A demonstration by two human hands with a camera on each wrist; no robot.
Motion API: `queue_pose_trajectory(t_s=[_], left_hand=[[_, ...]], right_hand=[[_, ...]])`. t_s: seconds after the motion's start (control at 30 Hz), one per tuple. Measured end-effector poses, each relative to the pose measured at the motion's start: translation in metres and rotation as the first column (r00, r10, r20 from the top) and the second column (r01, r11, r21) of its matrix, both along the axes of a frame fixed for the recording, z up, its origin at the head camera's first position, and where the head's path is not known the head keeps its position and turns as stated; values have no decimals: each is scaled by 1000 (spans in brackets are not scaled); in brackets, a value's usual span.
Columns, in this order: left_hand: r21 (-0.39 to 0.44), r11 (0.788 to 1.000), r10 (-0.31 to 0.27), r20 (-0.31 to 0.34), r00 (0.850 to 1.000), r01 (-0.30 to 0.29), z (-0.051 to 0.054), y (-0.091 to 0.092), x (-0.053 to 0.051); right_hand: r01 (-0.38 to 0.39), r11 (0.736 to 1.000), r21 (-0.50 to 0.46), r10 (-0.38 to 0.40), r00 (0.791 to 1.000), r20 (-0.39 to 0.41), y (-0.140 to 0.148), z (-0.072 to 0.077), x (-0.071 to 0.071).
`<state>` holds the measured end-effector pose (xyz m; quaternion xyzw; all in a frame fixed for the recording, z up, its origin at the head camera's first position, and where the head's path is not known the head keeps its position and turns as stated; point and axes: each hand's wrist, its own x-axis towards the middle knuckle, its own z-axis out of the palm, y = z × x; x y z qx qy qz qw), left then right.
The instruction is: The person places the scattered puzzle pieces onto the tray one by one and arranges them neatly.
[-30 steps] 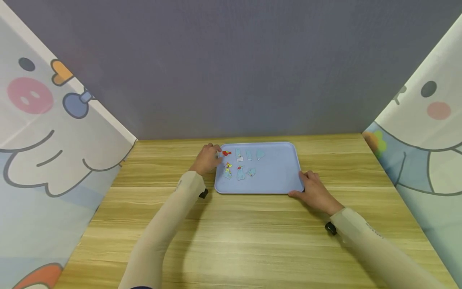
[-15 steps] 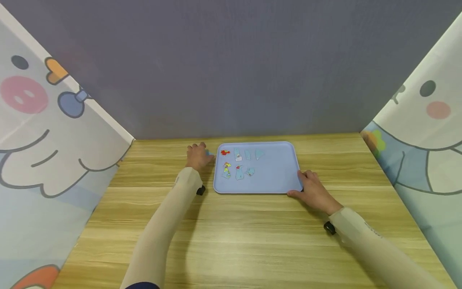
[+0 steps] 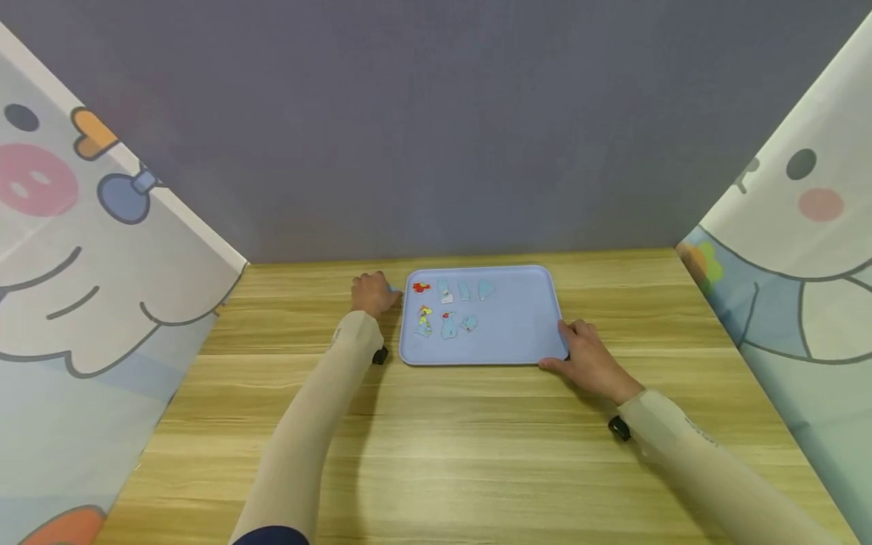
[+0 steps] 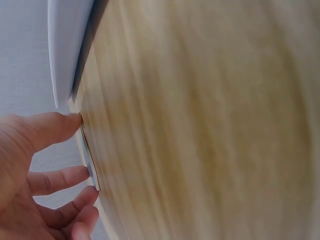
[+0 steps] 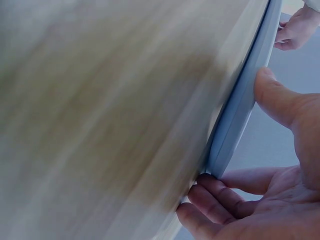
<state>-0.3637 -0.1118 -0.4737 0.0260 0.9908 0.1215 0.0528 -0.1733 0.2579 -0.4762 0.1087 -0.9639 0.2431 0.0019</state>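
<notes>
A light-blue rectangular tray (image 3: 514, 325) lies on the wooden table. On its left half are several flat irregular pieces in two rows, including a red piece (image 3: 421, 288), a yellow-and-blue piece (image 3: 425, 322) and a pale-blue triangular piece (image 3: 485, 289). Just left of the tray, my left hand (image 3: 372, 294) pinches a thin, flat blue piece (image 3: 393, 288) at the tabletop; seen from the left wrist, this thin piece (image 4: 90, 157) spans thumb to fingertips, edge-on. My right hand (image 3: 589, 363) grips the tray's near right corner, thumb along the front rim and fingers round the side.
The wooden table (image 3: 436, 446) stretches in front of the tray and to both sides. A grey wall (image 3: 463, 129) rises behind its far edge. Printed cartoon panels stand at the left (image 3: 61, 303) and right (image 3: 811, 303).
My left hand has moved left, off the tray's upper left edge and down beside it, with the blue piece. My right hand keeps its grip on the corner. The view has shifted slightly.
</notes>
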Motion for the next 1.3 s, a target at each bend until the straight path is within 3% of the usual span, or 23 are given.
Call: queue_pose_trajectory(t_s=[0.3,0.57,0.77,1.13,1.3], left_hand=[[27,1000,12,10,1000,-12,1,-1,-2],[-7,999,47,40,998,-47,4,4,-4],[51,998,36,40,999,-38,5,2,-4],[158,986,-48,-68,997,58,20,-13,9],[153,980,-112,-102,988,127,33,-3,17]], right_hand=[[0,1000,-4,0,1000,10,0,0,0],[5,1000,0,-5,999,39,-2,2,1],[9,1000,2,-9,999,37,-1,3,1],[1,1000,3,-1,1000,22,0,2,0],[-2,1000,8,2,1000,27,0,3,1]])
